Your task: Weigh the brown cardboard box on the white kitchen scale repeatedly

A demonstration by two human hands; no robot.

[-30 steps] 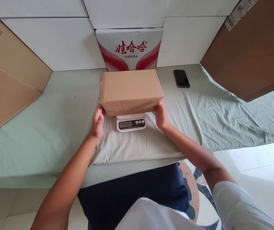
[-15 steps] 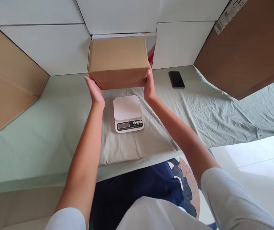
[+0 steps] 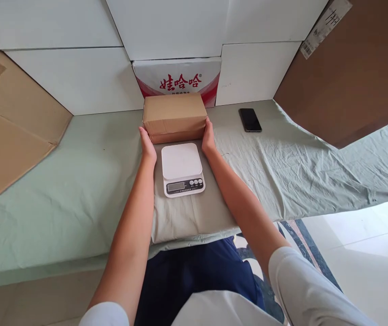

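Green-sheeted surface [image 3: 78,181]: both hands, left [image 3: 147,145] and right [image 3: 208,138], clamp a box [image 3: 174,117] behind the scale [image 3: 182,169]; best lowered level, palms released evenly.

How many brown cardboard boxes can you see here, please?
3: a small box held between both hands behind the scale, a large one far left, another far right.

Open cloth-covered table [image 3: 78,181] is being left free on both sides of the scale [image 3: 182,169]. The way forward is being blocked by the cardboard box [image 3: 174,115], which is being backed by a printed carton [image 3: 177,77] and the white wall. Passage far left is being narrowed by leaning cardboard [image 3: 11,131], far right by another sheet [image 3: 350,77]. A phone [image 3: 250,120] is lying right of the box.
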